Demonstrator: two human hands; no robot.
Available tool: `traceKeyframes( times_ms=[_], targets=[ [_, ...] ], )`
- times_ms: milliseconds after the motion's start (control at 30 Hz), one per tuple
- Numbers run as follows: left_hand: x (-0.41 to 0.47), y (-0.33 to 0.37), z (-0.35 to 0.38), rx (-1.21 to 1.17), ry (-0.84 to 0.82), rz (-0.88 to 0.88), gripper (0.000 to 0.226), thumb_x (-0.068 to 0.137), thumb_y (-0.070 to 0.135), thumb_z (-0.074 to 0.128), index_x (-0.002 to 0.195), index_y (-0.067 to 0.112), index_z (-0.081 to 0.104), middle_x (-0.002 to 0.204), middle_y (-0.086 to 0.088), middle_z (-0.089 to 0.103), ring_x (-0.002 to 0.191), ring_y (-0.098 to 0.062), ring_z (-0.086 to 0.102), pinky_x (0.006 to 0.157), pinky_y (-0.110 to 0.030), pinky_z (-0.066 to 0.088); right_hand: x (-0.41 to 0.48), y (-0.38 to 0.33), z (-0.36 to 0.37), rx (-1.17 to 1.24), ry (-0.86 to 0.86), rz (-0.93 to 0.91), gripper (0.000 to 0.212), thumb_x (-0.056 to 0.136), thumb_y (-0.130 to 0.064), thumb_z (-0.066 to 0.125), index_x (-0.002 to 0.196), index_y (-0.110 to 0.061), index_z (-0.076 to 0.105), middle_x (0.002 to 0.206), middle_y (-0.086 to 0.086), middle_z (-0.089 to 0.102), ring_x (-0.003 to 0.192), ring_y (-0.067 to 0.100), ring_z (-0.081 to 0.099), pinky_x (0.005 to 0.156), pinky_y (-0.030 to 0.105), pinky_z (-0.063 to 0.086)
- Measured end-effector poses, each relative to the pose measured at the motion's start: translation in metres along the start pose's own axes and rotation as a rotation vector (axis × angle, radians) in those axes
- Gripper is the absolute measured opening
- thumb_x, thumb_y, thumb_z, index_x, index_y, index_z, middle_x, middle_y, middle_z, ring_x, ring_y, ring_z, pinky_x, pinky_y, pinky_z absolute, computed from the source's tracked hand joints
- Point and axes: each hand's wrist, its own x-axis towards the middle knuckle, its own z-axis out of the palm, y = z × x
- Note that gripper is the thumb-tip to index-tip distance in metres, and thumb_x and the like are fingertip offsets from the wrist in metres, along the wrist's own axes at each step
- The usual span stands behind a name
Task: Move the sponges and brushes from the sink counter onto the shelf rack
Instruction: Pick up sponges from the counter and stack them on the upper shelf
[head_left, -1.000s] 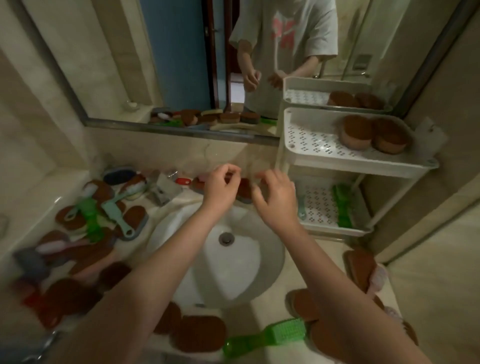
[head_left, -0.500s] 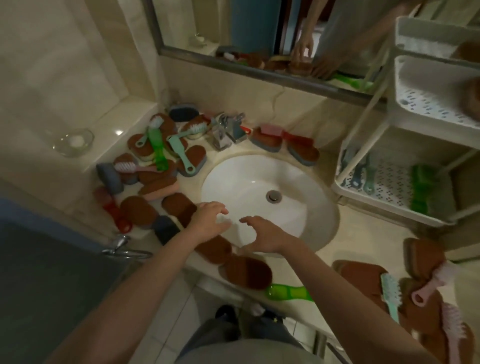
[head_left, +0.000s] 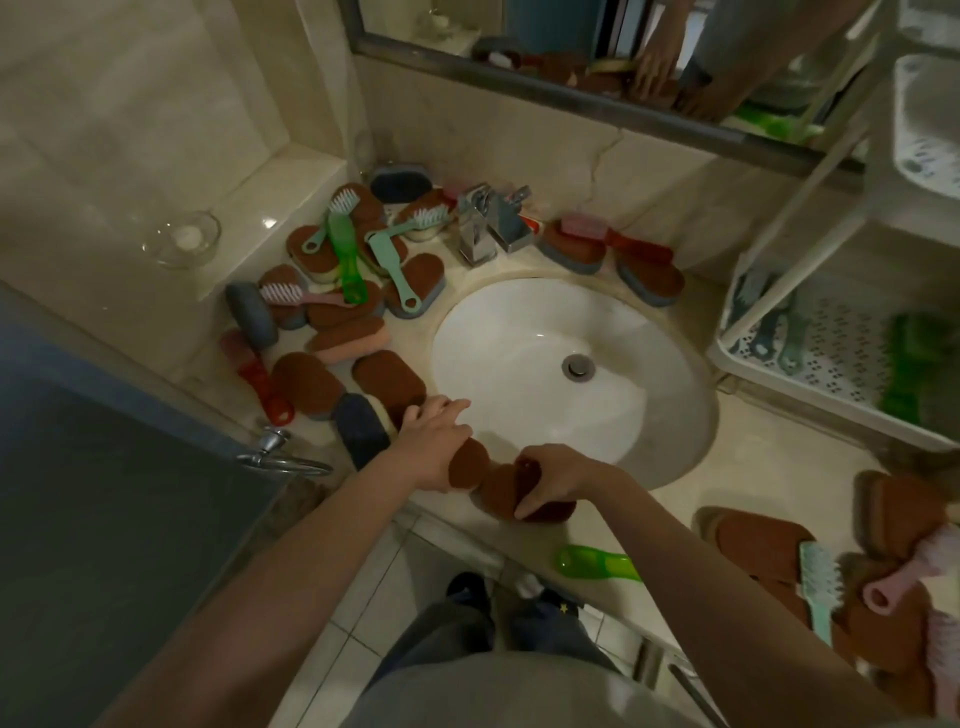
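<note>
Two brown sponges lie at the counter's front edge below the sink. My left hand (head_left: 434, 439) rests over the left brown sponge (head_left: 467, 465), fingers stretched along it. My right hand (head_left: 553, 480) curls its fingers round the right brown sponge (head_left: 501, 488). More brown sponges (head_left: 387, 382) and several brushes (head_left: 345, 249) are piled on the counter left of the basin. Other sponges and brushes (head_left: 821, 574) lie at the right. The white shelf rack (head_left: 810, 395) stands at the right with green and teal brushes on its lower tier.
A white round basin (head_left: 545, 364) fills the counter's middle, a chrome tap (head_left: 491, 223) behind it. A glass dish (head_left: 182, 239) sits on the left ledge. A green brush (head_left: 597, 561) overhangs the front edge. A mirror runs along the back wall.
My view tilted down from the rack to the counter. Both hands came down from the back of the sink to the front edge and settled on the two brown sponges.
</note>
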Motion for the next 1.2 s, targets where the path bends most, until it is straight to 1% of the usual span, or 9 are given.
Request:
traceKeyframes(
  times_ms=[67,200,333,467,633,800,967,1067,1200],
  targets=[
    [0.002,0.002,0.000,-0.023,0.045,-0.002,0.067,0.073,0.038,0.070,0.131,0.019,0.042,0.155,-0.002,0.009,0.140,-0.029,0.008,0.108,-0.049,0.021,0.001,0.006,-0.001,0.055,0.048,0.005,0.073,0.067,-0.035,0.085,0.126,-0.013,0.049,0.130,0.008,0.052,0.115,0.025,0.050,0.087,0.030,0.041],
    [0.006,0.008,-0.009,-0.173,0.160,-0.048,0.078,0.069,0.047,0.069,0.131,0.016,0.035,0.145,-0.002,0.027,0.135,-0.026,0.020,0.106,-0.044,0.023,-0.005,0.018,-0.011,0.261,0.173,0.019,0.059,0.068,-0.026,0.084,0.116,-0.016,0.050,0.113,0.003,0.054,0.101,0.022,0.051,0.081,0.030,0.042],
    [0.016,0.017,-0.037,-0.371,0.319,-0.169,0.078,0.066,0.058,0.067,0.124,0.015,0.038,0.131,-0.005,0.041,0.127,-0.026,0.033,0.100,-0.040,0.030,-0.022,0.031,-0.033,0.606,0.393,0.014,0.039,0.073,-0.017,0.080,0.102,-0.015,0.054,0.101,0.005,0.060,0.094,0.023,0.057,0.075,0.030,0.045],
    [0.026,0.040,-0.075,-0.900,0.346,-0.321,0.083,0.065,0.057,0.074,0.125,0.015,0.034,0.127,-0.010,0.050,0.117,-0.029,0.051,0.093,-0.040,0.047,-0.044,0.031,-0.057,0.951,0.585,-0.015,0.035,0.081,-0.017,0.073,0.111,-0.017,0.055,0.102,-0.001,0.061,0.092,0.017,0.059,0.070,0.025,0.047],
    [0.041,0.074,-0.120,-1.288,0.460,-0.356,0.083,0.068,0.053,0.074,0.127,0.010,0.034,0.127,-0.009,0.051,0.112,-0.029,0.053,0.087,-0.035,0.044,-0.073,0.027,-0.082,1.265,0.829,-0.125,0.036,0.086,-0.015,0.068,0.116,-0.016,0.047,0.105,0.001,0.060,0.094,0.017,0.061,0.075,0.028,0.048],
    [0.044,0.114,-0.164,-1.462,0.647,-0.169,0.055,0.085,0.041,0.064,0.118,0.006,0.038,0.109,-0.003,0.051,0.096,-0.018,0.053,0.079,-0.026,0.039,-0.103,0.025,-0.114,1.341,1.056,-0.187,0.037,0.088,-0.020,0.067,0.107,-0.020,0.035,0.105,0.002,0.057,0.092,0.017,0.059,0.084,0.034,0.048],
    [0.043,0.143,-0.214,-1.524,0.766,0.012,0.033,0.092,0.033,0.055,0.108,0.010,0.037,0.106,-0.005,0.050,0.094,-0.019,0.052,0.079,-0.027,0.041,-0.148,0.020,-0.151,1.316,1.254,-0.267,0.036,0.089,-0.022,0.065,0.109,-0.018,0.035,0.104,0.003,0.058,0.089,0.016,0.060,0.085,0.037,0.050],
    [0.038,0.155,-0.243,-1.511,0.814,0.118,0.023,0.094,0.028,0.051,0.103,0.013,0.036,0.097,-0.002,0.051,0.084,-0.015,0.053,0.073,-0.012,0.041,-0.176,0.017,-0.171,1.312,1.342,-0.321,0.034,0.090,-0.022,0.064,0.108,-0.019,0.036,0.102,0.003,0.059,0.089,0.017,0.061,0.081,0.038,0.053],
    [0.036,0.172,-0.280,-1.582,0.819,0.282,0.020,0.094,0.026,0.051,0.103,0.016,0.036,0.094,0.004,0.051,0.087,-0.013,0.055,0.078,-0.029,0.047,-0.209,0.016,-0.197,1.211,1.462,-0.355,0.030,0.091,-0.015,0.060,0.111,-0.020,0.038,0.101,0.005,0.056,0.085,0.015,0.059,0.065,0.024,0.047]
  ],
)
